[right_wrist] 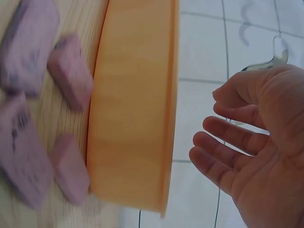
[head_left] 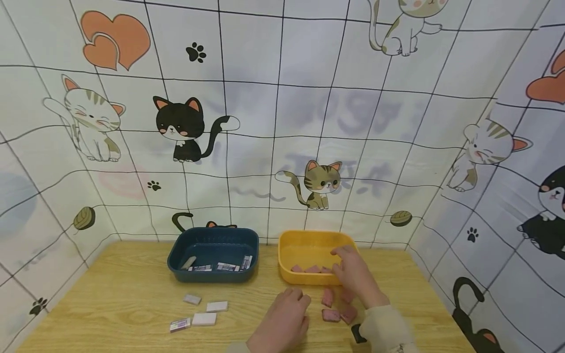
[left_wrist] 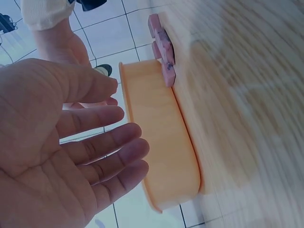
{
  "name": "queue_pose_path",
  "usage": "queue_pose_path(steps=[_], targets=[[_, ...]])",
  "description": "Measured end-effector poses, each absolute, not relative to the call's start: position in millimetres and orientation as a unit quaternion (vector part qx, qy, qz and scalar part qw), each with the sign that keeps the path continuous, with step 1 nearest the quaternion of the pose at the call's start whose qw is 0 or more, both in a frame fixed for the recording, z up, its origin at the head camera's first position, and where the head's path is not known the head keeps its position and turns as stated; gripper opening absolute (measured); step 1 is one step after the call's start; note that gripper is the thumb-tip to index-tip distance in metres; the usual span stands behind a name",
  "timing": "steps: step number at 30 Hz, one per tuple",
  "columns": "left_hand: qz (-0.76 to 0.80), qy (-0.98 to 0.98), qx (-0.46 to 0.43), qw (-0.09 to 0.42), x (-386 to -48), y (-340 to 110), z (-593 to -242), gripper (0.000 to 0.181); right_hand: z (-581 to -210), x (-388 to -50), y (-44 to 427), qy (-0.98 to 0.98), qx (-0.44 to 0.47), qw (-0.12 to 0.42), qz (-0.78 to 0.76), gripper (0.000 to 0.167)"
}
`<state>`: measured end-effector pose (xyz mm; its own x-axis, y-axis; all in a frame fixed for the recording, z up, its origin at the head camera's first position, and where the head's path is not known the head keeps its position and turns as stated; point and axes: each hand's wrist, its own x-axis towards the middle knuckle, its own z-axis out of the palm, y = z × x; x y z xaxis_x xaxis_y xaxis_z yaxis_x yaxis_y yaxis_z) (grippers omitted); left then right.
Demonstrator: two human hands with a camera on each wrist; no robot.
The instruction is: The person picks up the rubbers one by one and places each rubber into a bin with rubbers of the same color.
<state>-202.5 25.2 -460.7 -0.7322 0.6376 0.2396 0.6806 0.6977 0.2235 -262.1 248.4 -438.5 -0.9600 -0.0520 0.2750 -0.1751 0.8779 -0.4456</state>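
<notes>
My right hand [head_left: 356,277] hovers over the right end of a yellow bin [head_left: 304,279]. In the right wrist view that hand [right_wrist: 266,137] has loosely bent fingers and holds nothing. Short of the bin, above the table, is my left hand [head_left: 284,316]; the left wrist view shows its palm [left_wrist: 28,142] bare and its fingers extended. Several pink eraser-like blocks [head_left: 330,315] lie on the table between the hands, close to the bin's front. A few more pink blocks [head_left: 312,269] are inside the bin, partly hidden by its front wall.
A dark blue bin [head_left: 214,277] stands left of the yellow one, with several white, purple-printed erasers [head_left: 227,266] inside. Several white erasers [head_left: 204,319] lie on the wooden table [head_left: 132,279] before it. Cat-patterned cloth [head_left: 251,108] encloses the table's back and sides.
</notes>
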Motion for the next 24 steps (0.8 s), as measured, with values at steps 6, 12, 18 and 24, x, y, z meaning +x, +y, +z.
queue_pose_path(steps=[6, 12, 18, 24], targets=[[-0.162, -0.927, -0.334, 0.059, -202, 15, -459, 0.020, -440, -245, 232, -0.942, 0.089, 0.169, 0.275, 0.026], [-0.156, -0.933, -0.318, 0.067, -203, 3, -458, 0.021, -441, -235, 219, -0.929, 0.120, 0.218, 0.276, 0.024], [-0.158, -0.938, -0.299, 0.080, -206, -11, -460, 0.021, -446, -227, 208, -0.921, 0.130, 0.243, 0.277, 0.026], [-0.153, -0.941, -0.287, 0.093, -212, -31, -466, 0.020, -453, -223, 196, -0.903, 0.176, 0.270, 0.285, 0.029]])
